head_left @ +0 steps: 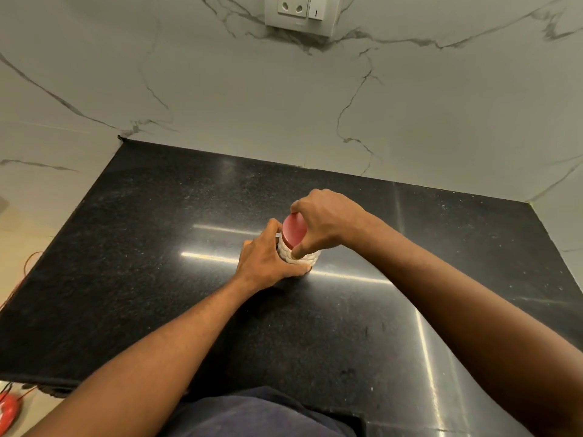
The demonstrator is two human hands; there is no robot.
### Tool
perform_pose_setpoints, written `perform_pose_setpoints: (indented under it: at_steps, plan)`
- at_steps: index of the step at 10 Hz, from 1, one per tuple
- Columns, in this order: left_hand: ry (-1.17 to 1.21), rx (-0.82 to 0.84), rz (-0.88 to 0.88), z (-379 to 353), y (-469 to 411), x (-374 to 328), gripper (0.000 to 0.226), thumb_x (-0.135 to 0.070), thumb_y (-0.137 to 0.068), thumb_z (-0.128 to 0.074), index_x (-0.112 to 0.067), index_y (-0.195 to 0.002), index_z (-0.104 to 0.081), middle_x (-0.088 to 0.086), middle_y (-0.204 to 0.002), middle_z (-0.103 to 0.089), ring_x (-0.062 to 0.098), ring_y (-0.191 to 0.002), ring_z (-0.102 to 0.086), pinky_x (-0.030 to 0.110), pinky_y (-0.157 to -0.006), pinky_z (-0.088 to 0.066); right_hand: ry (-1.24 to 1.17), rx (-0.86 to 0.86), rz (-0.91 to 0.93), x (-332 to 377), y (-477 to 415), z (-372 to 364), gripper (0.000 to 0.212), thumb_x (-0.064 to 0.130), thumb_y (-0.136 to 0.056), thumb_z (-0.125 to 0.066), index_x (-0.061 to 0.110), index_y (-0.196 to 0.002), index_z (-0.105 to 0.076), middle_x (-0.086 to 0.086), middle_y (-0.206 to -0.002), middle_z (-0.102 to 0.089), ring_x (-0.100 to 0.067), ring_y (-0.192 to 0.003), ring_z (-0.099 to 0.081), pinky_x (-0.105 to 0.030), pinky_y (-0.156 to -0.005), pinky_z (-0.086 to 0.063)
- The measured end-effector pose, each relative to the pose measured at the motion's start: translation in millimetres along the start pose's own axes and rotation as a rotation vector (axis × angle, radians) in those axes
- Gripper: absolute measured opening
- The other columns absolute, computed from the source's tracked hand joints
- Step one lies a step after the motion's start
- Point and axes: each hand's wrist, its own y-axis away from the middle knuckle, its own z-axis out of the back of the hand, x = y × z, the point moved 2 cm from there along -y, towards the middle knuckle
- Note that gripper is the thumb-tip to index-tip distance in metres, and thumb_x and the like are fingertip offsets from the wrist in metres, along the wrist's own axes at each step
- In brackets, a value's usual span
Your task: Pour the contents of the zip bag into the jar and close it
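Observation:
A small jar (pixel 310 257) with a textured, pale body stands upright on the black granite counter (pixel 157 234), near its middle. A red lid (pixel 293 231) sits on top of the jar. My left hand (pixel 268 260) wraps around the jar's body from the left, thumb under its front. My right hand (pixel 328 222) comes from the right and grips the red lid from above, fingers over its far rim and thumb down its near side. No zip bag is in view.
A marble wall (pixel 284 99) rises behind and to the right of the counter, with a socket and switch plate (pixel 299 14) high up. Off the counter's left edge lie orange wires (pixel 30 263) and a red object (pixel 8 408) on the floor.

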Motion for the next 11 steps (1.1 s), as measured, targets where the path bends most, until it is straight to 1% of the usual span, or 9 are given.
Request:
perform_pose_setpoints:
  at_steps: [1,2,3,4,5,7,8,10,11]
  plan:
    - [0.013,-0.011,-0.009,0.8,1.9,-1.8,0.082,-0.072,-0.052,-0.089,-0.043,-0.111,-0.041,-0.022,-0.103,-0.066,0.010,-0.096,-0.069,0.048,-0.091,-0.059,0.000,-0.105,0.014,-7.2,8.8,-4.9,0.095,0.079,-0.069,-0.075,0.024,-0.144,-0.055,-0.002,-0.123,-0.072,-0.022,-0.101,-0.068,-0.029,-0.073,-0.049]
    - [0.070,-0.023,0.005,2.6,4.7,-3.3,0.080,-0.069,-0.051,-0.092,-0.042,-0.109,-0.043,-0.016,-0.108,-0.070,0.008,-0.096,-0.070,0.040,-0.082,-0.062,-0.204,-0.204,-0.071,-16.0,30.9,-23.6,0.113,0.086,-0.067,-0.070,0.034,-0.159,-0.030,0.001,-0.142,-0.062,-0.024,-0.119,-0.064,-0.037,-0.089,-0.052]
    - [0.136,-0.047,-0.011,7.4,8.4,-1.6,0.085,-0.065,-0.050,-0.094,-0.039,-0.115,-0.046,-0.014,-0.115,-0.069,0.006,-0.104,-0.068,0.025,-0.081,-0.060,-0.452,-0.281,-0.151,-7.8,49.2,-56.6,0.121,0.080,-0.069,-0.075,0.032,-0.164,-0.015,-0.001,-0.154,-0.054,-0.022,-0.127,-0.063,-0.043,-0.103,-0.054]
    - [0.178,-0.080,-0.023,19.9,3.1,2.6,0.086,-0.059,-0.050,-0.096,-0.042,-0.118,-0.046,-0.015,-0.120,-0.067,0.004,-0.109,-0.067,0.018,-0.084,-0.056,-0.746,-0.426,-0.188,6.1,45.9,-75.6,0.104,0.071,-0.072,-0.081,0.031,-0.155,-0.033,0.003,-0.148,-0.060,-0.013,-0.123,-0.063,-0.034,-0.104,-0.055]
    - [0.202,-0.106,-0.023,41.6,-13.9,6.6,0.086,-0.055,-0.051,-0.097,-0.043,-0.119,-0.046,-0.020,-0.116,-0.065,0.000,-0.108,-0.066,0.015,-0.085,-0.055,-0.896,-0.497,-0.241,15.3,22.6,-74.1,0.096,0.069,-0.072,-0.082,0.031,-0.149,-0.041,0.005,-0.142,-0.063,-0.009,-0.123,-0.062,-0.026,-0.101,-0.051]
    - [0.187,-0.128,-0.008,82.9,-47.8,26.8,0.089,-0.053,-0.052,-0.093,-0.039,-0.127,-0.047,-0.025,-0.111,-0.063,-0.007,-0.105,-0.064,0.009,-0.086,-0.051,-1.009,-0.517,-0.283,34.5,-36.6,-69.0,0.088,0.064,-0.074,-0.082,0.025,-0.145,-0.047,0.002,-0.138,-0.067,-0.011,-0.118,-0.065,-0.033,-0.099,-0.056]
    - [0.187,-0.082,0.023,92.4,-59.3,40.8,0.090,-0.049,-0.054,-0.095,-0.035,-0.130,-0.048,-0.020,-0.117,-0.064,-0.002,-0.108,-0.064,0.010,-0.086,-0.047,-1.063,-0.480,-0.289,40.4,-55.5,-71.0,0.087,0.059,-0.075,-0.085,0.021,-0.144,-0.049,-0.001,-0.137,-0.068,-0.014,-0.117,-0.067,-0.036,-0.100,-0.058]
    - [0.204,-0.047,0.060,91.0,-65.4,60.7,0.093,-0.031,-0.063,-0.100,-0.026,-0.141,-0.049,-0.017,-0.122,-0.063,-0.006,-0.108,-0.063,0.009,-0.088,-0.048,-1.086,-0.422,-0.328,45.3,-65.1,-80.2,0.082,0.053,-0.079,-0.085,0.021,-0.145,-0.048,-0.001,-0.138,-0.068,-0.013,-0.114,-0.068,-0.039,-0.101,-0.059]
    - [0.231,-0.055,0.012,85.9,-62.1,60.6,0.096,-0.025,-0.070,-0.097,-0.026,-0.150,-0.044,-0.013,-0.134,-0.060,0.006,-0.122,-0.060,0.030,-0.106,-0.052,-1.097,-0.442,-0.321,49.8,-62.9,-82.1,0.090,0.048,-0.081,-0.086,0.020,-0.154,-0.040,-0.003,-0.145,-0.063,-0.016,-0.118,-0.068,-0.041,-0.103,-0.058]
